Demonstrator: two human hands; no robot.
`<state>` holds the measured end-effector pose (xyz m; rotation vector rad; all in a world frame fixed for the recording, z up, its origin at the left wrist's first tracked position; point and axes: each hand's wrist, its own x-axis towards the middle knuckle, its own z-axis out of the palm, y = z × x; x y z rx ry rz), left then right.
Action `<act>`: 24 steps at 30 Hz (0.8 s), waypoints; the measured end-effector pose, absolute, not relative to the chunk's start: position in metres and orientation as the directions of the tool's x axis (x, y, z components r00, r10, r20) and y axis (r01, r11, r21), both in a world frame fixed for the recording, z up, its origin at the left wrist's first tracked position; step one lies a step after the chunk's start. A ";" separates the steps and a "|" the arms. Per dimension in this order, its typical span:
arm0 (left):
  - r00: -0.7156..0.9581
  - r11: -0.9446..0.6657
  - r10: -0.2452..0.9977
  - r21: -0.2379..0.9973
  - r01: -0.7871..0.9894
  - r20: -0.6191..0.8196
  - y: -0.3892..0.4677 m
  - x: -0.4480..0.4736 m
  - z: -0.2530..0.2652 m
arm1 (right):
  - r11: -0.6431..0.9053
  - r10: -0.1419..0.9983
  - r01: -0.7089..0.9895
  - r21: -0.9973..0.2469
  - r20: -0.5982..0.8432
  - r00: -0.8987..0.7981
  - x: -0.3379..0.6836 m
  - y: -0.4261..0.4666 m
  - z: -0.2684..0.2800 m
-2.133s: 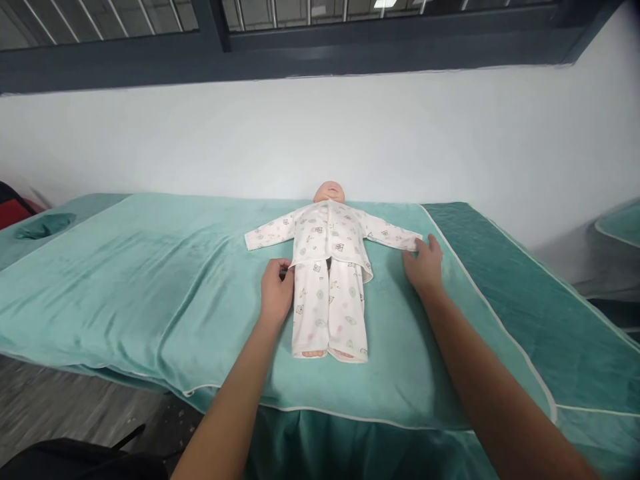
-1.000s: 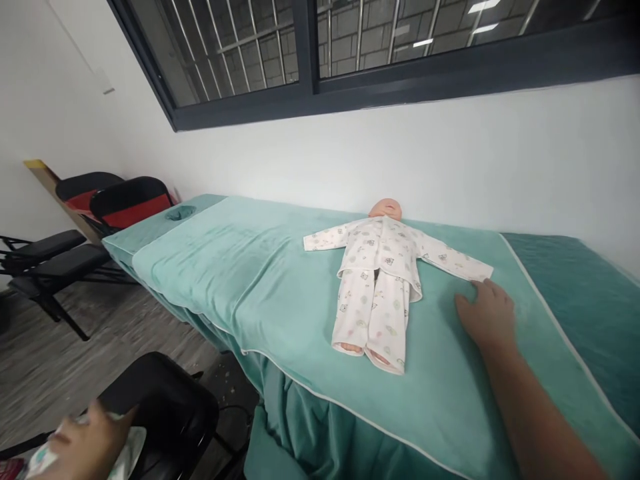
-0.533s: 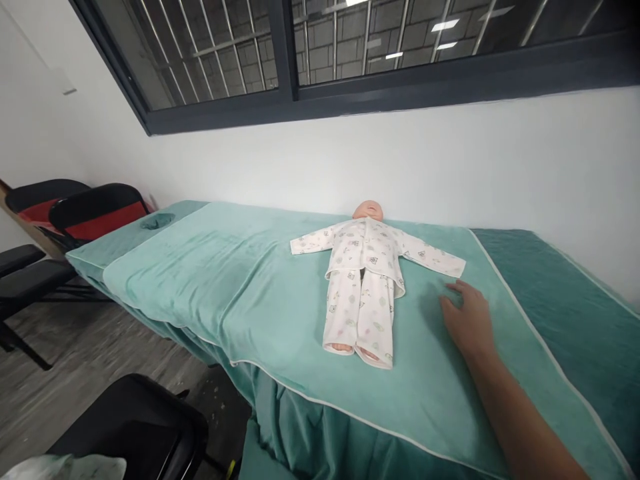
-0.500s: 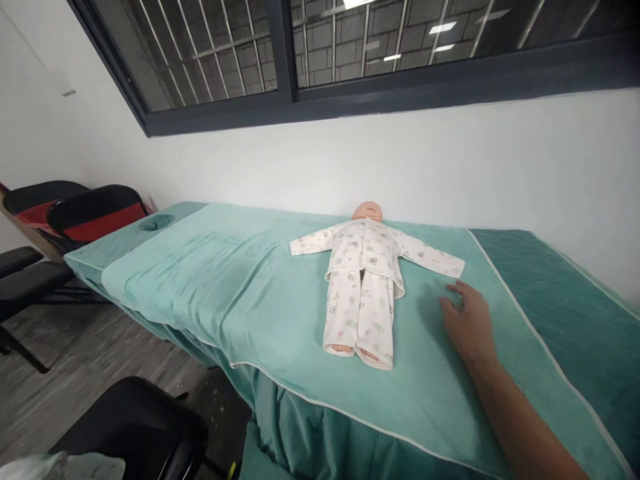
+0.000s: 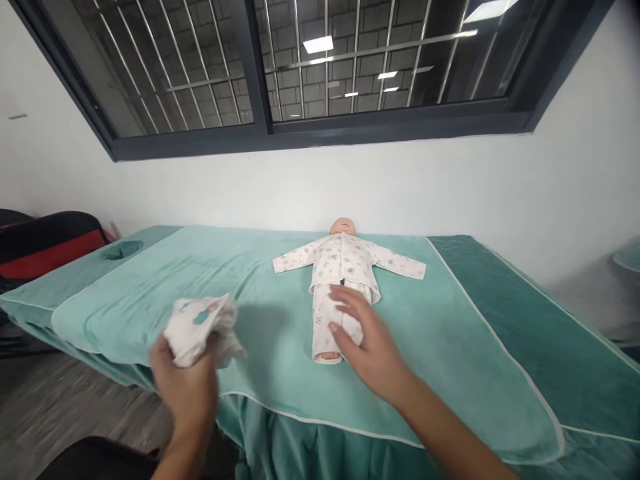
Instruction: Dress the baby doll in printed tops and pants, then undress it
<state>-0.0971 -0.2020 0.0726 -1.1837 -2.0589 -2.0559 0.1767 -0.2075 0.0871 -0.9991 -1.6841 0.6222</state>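
A baby doll [image 5: 343, 226] lies on its back on the green-covered bed, with its head by the wall and its arms spread. It wears a white printed top [image 5: 334, 260] and matching trousers [image 5: 324, 323]; its feet show at the hems. My left hand [image 5: 187, 380], left of the doll, grips a crumpled, folded white cloth [image 5: 193, 327] with teal and pinkish prints. Over the doll's legs my right hand [image 5: 367, 343] is open, fingers apart, hiding part of the trousers. I cannot tell whether it touches them.
The bed [image 5: 280, 333] has a pale green cover and a face hole [image 5: 123, 250] at its left end. Behind it rise a white wall [image 5: 240, 187] and a barred window [image 5: 320, 87]. Black and red chairs [image 5: 55, 247] stand at the left; a dark seat [image 5: 95, 460] is below.
My left hand has come into view holding the white cloth. My right hand has moved left, from beside the doll's sleeve to over its legs. The view has shifted right and up.
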 end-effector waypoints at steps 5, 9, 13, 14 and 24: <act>-0.497 -0.323 0.767 0.914 0.246 0.405 -0.193 -0.017 0.083 | 0.324 0.924 0.239 -0.915 0.251 -0.290 0.164 -0.214 0.096; -0.199 -0.313 0.933 0.949 -0.046 0.299 -0.187 0.018 0.092 | 0.310 0.933 0.087 -0.947 0.286 -0.217 0.166 -0.205 0.104; 0.004 -0.291 0.955 0.943 -0.161 0.296 -0.171 0.044 0.112 | 0.348 0.937 -0.066 -0.935 0.348 0.013 0.164 -0.191 0.113; 0.024 -0.293 0.954 0.946 -0.137 0.299 -0.168 0.048 0.118 | 0.356 0.933 -0.071 -0.932 0.351 0.073 0.164 -0.187 0.115; 0.555 -0.211 0.831 0.939 0.271 0.027 -0.272 0.014 0.045 | 0.441 0.610 0.393 -0.807 0.591 0.528 0.285 -0.179 0.128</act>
